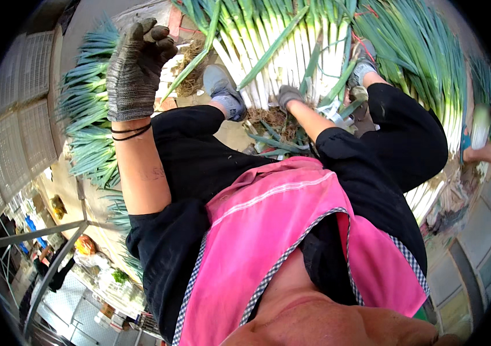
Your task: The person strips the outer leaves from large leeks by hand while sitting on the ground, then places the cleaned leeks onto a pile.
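My left hand (136, 72), in a grey knitted glove with a dark palm, is raised at the upper left. Its fingers are loosely bent and apart, with nothing visible in them. My right hand (290, 96), also gloved, is low against the white stems of a wide spread of long green onions (268, 57). Its fingers look curled in at the root ends; whatever they may grip is hidden. Brown roots and loose trimmings (277, 128) lie just below this hand, between my feet. One loose green leaf (274, 46) crosses the stems.
Green onions are stacked in a row on the left (89, 109) and in a large bundle on the right (418, 63). My grey shoes (222, 89) flank the middle spread. Another person's arm (484, 153) shows at the far right. A metal frame (55, 228) stands at lower left.
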Demonstrator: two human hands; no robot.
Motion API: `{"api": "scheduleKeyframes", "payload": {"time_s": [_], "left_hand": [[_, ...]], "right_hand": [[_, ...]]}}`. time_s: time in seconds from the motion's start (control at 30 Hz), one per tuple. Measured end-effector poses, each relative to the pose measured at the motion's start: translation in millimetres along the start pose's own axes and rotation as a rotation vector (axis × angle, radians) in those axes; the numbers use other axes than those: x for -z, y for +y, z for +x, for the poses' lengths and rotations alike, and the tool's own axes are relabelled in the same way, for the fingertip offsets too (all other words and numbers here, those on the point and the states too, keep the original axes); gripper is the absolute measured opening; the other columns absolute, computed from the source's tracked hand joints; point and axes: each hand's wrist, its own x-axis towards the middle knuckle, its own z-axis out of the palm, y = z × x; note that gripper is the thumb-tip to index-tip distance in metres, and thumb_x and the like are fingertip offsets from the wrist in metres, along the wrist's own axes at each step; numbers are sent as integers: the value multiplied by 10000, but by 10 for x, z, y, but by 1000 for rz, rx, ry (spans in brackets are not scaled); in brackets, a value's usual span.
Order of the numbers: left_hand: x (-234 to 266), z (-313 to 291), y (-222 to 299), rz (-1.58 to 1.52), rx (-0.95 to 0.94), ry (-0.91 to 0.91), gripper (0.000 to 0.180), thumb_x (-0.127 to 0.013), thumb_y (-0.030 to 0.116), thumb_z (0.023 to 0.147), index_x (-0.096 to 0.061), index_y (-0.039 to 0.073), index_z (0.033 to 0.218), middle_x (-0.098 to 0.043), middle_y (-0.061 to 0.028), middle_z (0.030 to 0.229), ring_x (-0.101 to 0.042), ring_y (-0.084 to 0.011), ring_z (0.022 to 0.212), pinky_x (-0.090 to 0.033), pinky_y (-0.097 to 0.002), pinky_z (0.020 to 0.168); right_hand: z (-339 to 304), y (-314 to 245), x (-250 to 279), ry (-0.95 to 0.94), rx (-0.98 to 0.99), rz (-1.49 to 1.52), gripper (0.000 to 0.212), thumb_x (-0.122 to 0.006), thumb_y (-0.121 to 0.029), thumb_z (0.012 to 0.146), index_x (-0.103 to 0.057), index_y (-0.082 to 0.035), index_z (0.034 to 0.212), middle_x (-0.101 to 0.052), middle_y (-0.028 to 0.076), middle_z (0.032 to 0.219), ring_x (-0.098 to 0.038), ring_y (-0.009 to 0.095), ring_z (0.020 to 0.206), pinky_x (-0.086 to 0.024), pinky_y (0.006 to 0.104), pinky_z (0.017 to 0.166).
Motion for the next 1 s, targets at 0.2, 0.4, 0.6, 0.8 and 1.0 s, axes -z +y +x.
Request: {"api": "scheduleKeyframes", "payload": {"time_s": [0.2,0.4,0.6,0.8,1.0], "left_hand": [[36,75,-14,-69,46,-21,237,-548,251,827,-554,44,941,-551,-49,816,-498,-149,691,-412,-276,631],[-101,76,-89,3,-45,-73,271,-550,234,827,-534,5,971,-546,-65,814,-508,-149,708,-425,-265,639],[-203,425,-622,269,-12,149,199,-572,244,809,-560,67,898,-588,-44,787,-569,-148,717,-468,-274,641],[-706,764,-1162,173,295,173,762,-529,558,735,-357,-44,1170,-497,-208,1093,-528,-302,964,-441,-447,816],[-1120,1051,-719,-366,306,33,247,-550,343,809,-456,137,711,-408,14,512,-401,-131,429,-368,-241,405]], "right_hand": [[172,90,-354,157,0,-325,269,-616,-256,733,-593,1,808,-611,166,725,-613,276,665,-489,361,586],[-211,-16,271,58,-107,878,228,-583,-146,743,-533,39,867,-575,138,643,-561,234,509,-462,370,471],[-1593,-472,1772,39,442,1301,165,-554,-133,713,-494,4,782,-527,79,595,-475,143,475,-378,275,473],[-2972,-262,1948,151,552,919,229,-561,-159,746,-505,38,850,-507,69,617,-488,130,483,-399,259,457],[-2923,171,1332,469,607,626,501,-622,-231,728,-461,33,1122,-550,219,999,-536,302,963,-416,334,828]]}}
